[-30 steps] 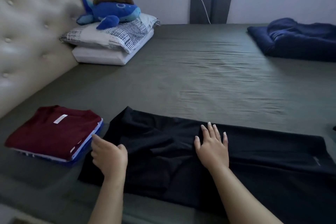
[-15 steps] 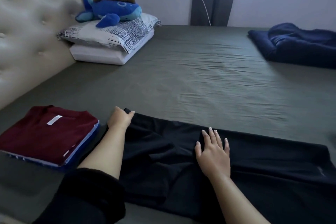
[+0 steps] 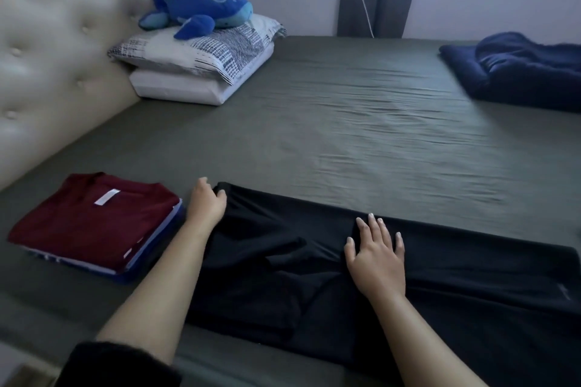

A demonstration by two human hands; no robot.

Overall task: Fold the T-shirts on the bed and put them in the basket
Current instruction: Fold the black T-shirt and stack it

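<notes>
Left hand: our left hand (image 3: 206,205) grips the black T-shirt's (image 3: 456,267) far left corner, fingertips hidden.
Right hand: our right hand (image 3: 377,256) presses flat mid-shirt.
Shirt: spread on bed (image 3: 330,122), right end cut off.

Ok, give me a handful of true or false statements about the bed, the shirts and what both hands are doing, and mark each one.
1. The left hand grips the far left corner of the black shirt. True.
2. The right hand pinches a sleeve and lifts it. False: it lies flat on the black shirt with straight fingers.
3. A maroon shirt tops the folded stack to the left. True.
4. The blue plush sits on the folded stack. False: it rests on the pillows by the headboard.
5. A basket stands beside the black shirt. False: no basket is in view.
</notes>
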